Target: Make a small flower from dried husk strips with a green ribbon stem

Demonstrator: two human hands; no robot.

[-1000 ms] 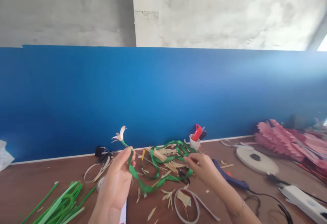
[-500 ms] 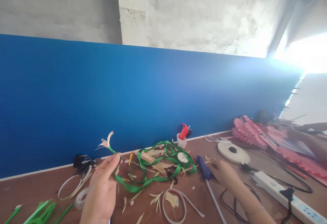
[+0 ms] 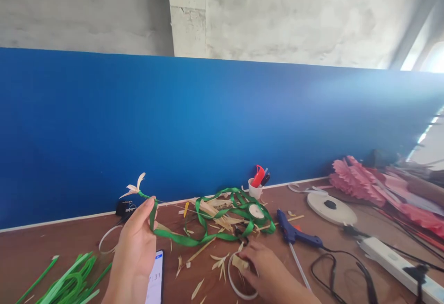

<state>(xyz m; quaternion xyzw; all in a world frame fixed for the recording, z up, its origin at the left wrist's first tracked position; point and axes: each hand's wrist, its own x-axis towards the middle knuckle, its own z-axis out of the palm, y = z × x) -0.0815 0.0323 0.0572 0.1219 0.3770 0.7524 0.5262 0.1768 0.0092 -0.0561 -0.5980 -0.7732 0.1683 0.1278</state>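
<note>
My left hand (image 3: 137, 244) is closed in a pinch on the thin stem of a handmade flower (image 3: 133, 188) with cream husk-like petals. Green ribbon (image 3: 180, 239) wraps the stem top and trails from my fingers to a loose tangle round its spool (image 3: 256, 211). Low over the table, my right hand (image 3: 265, 267) has its fingers apart. Its fingertips are close to a black looped handle (image 3: 241, 235), perhaps scissors; contact is unclear. Beneath its thumb side lie a white strip coil (image 3: 239, 292) and a cream husk piece (image 3: 239, 263).
A blue glue gun (image 3: 294, 232) lies right of the ribbon, near a white round reel (image 3: 331, 207) and a power strip (image 3: 391, 262). A white cup (image 3: 255, 189) holds pens. Green pipe-cleaner-like stems (image 3: 76, 278) and a phone (image 3: 155, 281) are at the front. Pink crepe paper (image 3: 360, 183) is far right.
My right hand has moved left from beside the glue gun to the black handle and white coil. My left hand still pinches the flower stem. The view has shifted slightly, showing the phone.
</note>
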